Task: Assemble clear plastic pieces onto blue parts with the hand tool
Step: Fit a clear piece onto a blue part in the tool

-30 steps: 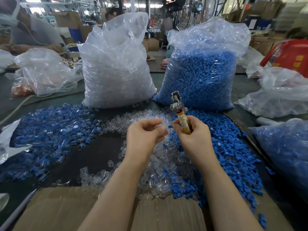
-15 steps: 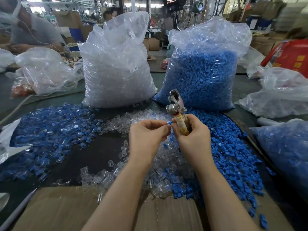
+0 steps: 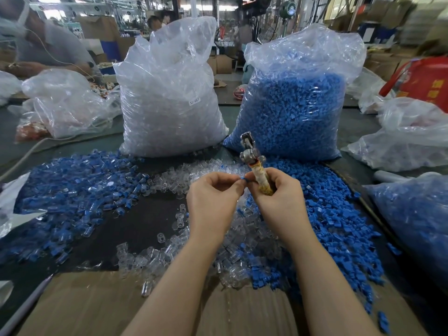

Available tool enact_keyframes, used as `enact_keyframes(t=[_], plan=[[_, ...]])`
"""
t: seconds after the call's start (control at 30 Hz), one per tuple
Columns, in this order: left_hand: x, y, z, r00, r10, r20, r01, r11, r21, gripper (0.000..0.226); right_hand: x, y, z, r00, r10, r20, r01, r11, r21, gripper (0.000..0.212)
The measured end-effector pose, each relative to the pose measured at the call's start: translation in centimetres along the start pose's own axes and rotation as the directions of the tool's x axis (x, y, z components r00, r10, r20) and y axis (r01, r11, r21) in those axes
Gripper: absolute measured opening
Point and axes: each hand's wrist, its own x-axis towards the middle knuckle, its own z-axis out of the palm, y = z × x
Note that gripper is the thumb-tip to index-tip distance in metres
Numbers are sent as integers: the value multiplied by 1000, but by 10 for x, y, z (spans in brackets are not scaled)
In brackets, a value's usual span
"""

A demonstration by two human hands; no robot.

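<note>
My right hand (image 3: 276,197) grips the wrapped handle of the hand tool (image 3: 252,161), whose metal head points up. My left hand (image 3: 213,197) is curled beside it, and a small blue part (image 3: 244,179) shows between the fingertips of both hands. Whether a clear piece is on it is too small to tell. Below my hands lies a heap of loose clear pieces (image 3: 194,251). To the right spreads a pile of loose blue parts (image 3: 339,226). On the left lies a pile of blue parts with clear pieces on them (image 3: 68,195).
Two tall plastic bags stand behind: clear pieces (image 3: 169,98) left, blue parts (image 3: 293,107) right. Another blue-filled bag (image 3: 417,221) lies at the right edge. A cardboard sheet (image 3: 97,306) covers the near table. A person (image 3: 41,44) works at the far left.
My hands have come together; the fingertips now meet around a small blue part. The tool has tilted slightly and stays upright in my right hand.
</note>
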Motion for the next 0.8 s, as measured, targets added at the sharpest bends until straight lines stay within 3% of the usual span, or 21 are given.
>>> enact_keyframes(t=[0.17, 0.33, 0.6, 0.8], plan=[[1, -2, 0, 1000, 1, 16, -1, 1000, 10, 10, 2, -1, -3, 999, 17, 34, -17, 1000, -2, 10], [1, 0, -2, 999, -21, 44, 25, 995, -99, 8, 1, -2, -13, 999, 20, 34, -22, 998, 65, 12], [0, -2, 1, 998, 53, 33, -51, 997, -60, 17, 3, -5, -6, 998, -26, 48, 28, 998, -51, 10], [1, -2, 3, 994, 109, 27, -108, 993, -40, 14, 2, -4, -7, 1000, -22, 20, 22, 999, -45, 12]])
